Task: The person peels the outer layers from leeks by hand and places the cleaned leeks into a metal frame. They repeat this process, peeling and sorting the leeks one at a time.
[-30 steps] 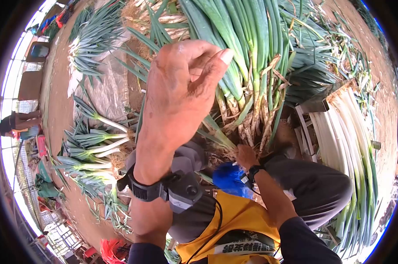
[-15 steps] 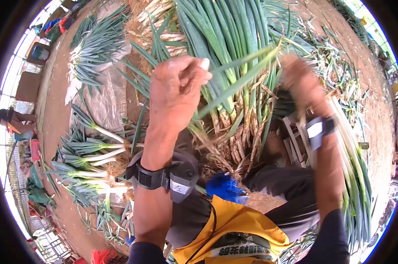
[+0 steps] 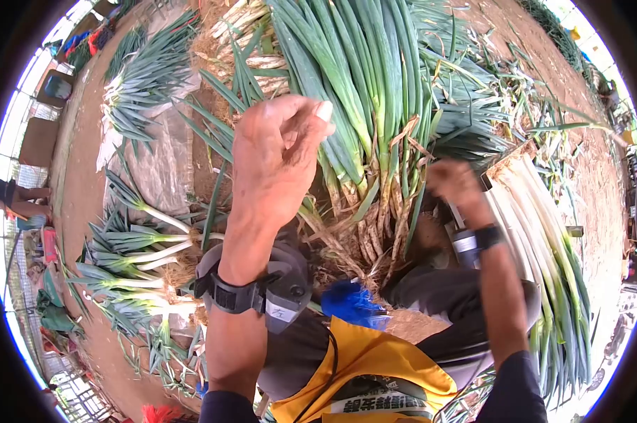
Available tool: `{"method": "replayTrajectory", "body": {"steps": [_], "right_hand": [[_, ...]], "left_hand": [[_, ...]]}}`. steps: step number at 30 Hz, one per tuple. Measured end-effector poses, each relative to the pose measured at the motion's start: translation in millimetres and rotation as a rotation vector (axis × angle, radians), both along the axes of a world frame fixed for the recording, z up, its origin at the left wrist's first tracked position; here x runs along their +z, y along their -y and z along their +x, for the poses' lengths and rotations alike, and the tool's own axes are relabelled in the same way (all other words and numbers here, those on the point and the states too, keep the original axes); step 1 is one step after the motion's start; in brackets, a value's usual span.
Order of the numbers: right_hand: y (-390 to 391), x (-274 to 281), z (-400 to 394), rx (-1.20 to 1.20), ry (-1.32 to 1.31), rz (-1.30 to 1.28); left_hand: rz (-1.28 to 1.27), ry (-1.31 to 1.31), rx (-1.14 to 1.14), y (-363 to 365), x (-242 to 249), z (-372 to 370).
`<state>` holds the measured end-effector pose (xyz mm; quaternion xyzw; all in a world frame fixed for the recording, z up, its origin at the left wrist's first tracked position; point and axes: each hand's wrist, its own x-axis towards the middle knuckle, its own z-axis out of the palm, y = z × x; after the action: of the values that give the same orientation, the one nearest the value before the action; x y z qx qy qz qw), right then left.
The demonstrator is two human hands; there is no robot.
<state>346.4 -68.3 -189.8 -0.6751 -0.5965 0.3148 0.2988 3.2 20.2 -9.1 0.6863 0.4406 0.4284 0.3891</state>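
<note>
Curled fingers close my left hand (image 3: 280, 144) at centre left, raised over the left edge of a large upright bundle of green onions (image 3: 375, 106); whether something small sits in its pinch I cannot make out. My right hand (image 3: 456, 185) is blurred, just right of the bundle's lower stalks, with its fingers pointing left. Dry brown skins and roots cover the bundle's base. A loose leaf (image 3: 572, 127) is at the upper right, apart from both hands. Cleaned white-stemmed onions (image 3: 537, 225) lie in a row right of my right forearm.
Trimmed onions (image 3: 149, 257) lie on the left with roots inward. More bunches (image 3: 139, 99) rest on a plastic sheet (image 3: 167, 166). Blue plastic (image 3: 352, 303) is between my legs. Leaf scraps (image 3: 537, 99) litter the upper right. Another person's legs (image 3: 33, 197) show at far left.
The long leaf that stretched between my hands is now away at the upper right. My right hand has moved down and slightly left; my left hand stays raised.
</note>
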Motion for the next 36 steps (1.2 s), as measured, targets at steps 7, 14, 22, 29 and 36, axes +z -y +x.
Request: {"method": "replayTrajectory", "body": {"steps": [7,14,22,29,36], "right_hand": [[-6,-131,-64,-0.233,0.397,-0.210],[-5,-276,-41,-0.063,0.995,-0.001],[-5,-27,-42,-0.023,-0.520,-0.516],[-22,84,-82,0.273,-0.710,-0.233],[22,126,-131,0.466,-0.657,-0.230]], "left_hand": [[-0.078,0.007,0.017,3,7,-3],[-0.079,0.015,-0.022,1,4,3],[-0.066,-0.009,-0.019,-3,-9,7],[-0.163,-0.101,-0.161,-11,-22,13],[-0.610,0.670,-0.364,-5,-1,17]]}}
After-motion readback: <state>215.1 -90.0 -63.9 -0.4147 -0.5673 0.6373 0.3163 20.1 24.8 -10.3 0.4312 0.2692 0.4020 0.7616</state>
